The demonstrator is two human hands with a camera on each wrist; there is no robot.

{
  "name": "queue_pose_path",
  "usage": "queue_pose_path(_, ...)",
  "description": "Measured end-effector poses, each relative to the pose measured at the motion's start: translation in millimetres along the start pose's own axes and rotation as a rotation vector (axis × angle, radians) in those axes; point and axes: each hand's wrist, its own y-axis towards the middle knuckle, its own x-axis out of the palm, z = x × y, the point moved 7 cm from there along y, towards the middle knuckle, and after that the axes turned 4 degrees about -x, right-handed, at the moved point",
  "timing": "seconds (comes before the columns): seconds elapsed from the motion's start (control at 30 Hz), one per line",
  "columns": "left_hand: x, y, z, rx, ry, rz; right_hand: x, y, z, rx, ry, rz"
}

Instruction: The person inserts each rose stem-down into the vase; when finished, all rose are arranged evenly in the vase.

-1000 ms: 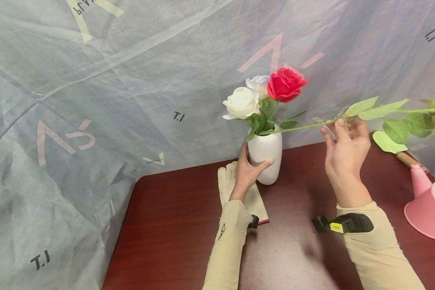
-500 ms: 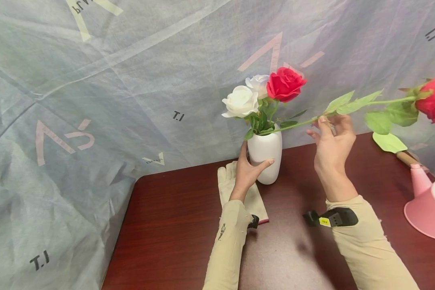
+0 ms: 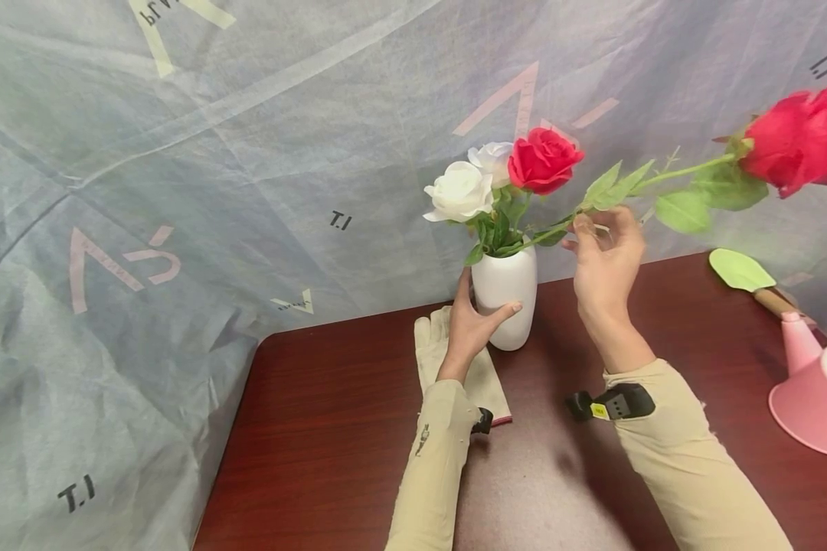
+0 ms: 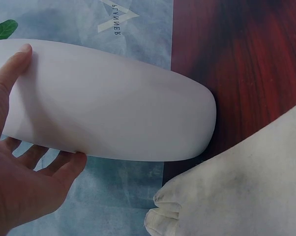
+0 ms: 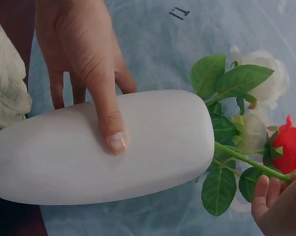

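A white vase (image 3: pixel 506 295) stands upright near the table's back edge, holding two white roses (image 3: pixel 459 191) and a red rose (image 3: pixel 544 161). My left hand (image 3: pixel 472 325) grips its side; the left wrist view shows the thumb (image 4: pixel 17 64) on one face and the fingers curled round the other. With thumb and fingers, my right hand (image 3: pixel 609 264) pinches the green stem of a second red rose (image 3: pixel 795 141). That stem slants down leftward, its lower end inside the vase mouth and hidden there. In the right wrist view the stem (image 5: pixel 251 161) runs out past the vase rim.
A cream work glove (image 3: pixel 485 383) lies on the dark red table (image 3: pixel 331 428) under my left wrist. To the right are a pink watering can (image 3: pixel 816 398) and a green trowel (image 3: pixel 740 269) with a wooden handle. A grey cloth (image 3: pixel 248 153) hangs behind the table.
My right hand has moved left toward the vase with the rose. Its stem has slid further into the vase, and the bloom has come into view and risen. My left hand has stayed put.
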Motion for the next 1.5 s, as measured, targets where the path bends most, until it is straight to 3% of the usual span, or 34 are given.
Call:
queue_pose_path(0.23, 5.8, 15.4, -39.5, -0.032, 0.040, 0.016, 8.8, -2.6, 4.9, -0.014, -0.178, -0.062)
queue_pose_path(0.63, 6.0, 15.7, -38.6, -0.025, 0.057, 0.022, 13.8, -5.6, 20.7, 0.004, -0.333, -0.157)
queue_pose_path(0.8, 6.3, 16.0, -38.0, -0.009, 0.048, 0.019, 17.0, -8.1, 24.7, -0.025, -0.393, -0.190)
queue_pose_path(1.03, 6.6, 16.2, -36.9, -0.006, 0.043, 0.011, 22.0, -14.8, 25.8, -0.125, -0.649, -0.238)
queue_pose_path(1.5, 8.1, 16.7, -37.7, -0.011, 0.034, 0.011, 24.6, -13.5, 29.5, -0.164, -0.649, -0.243)
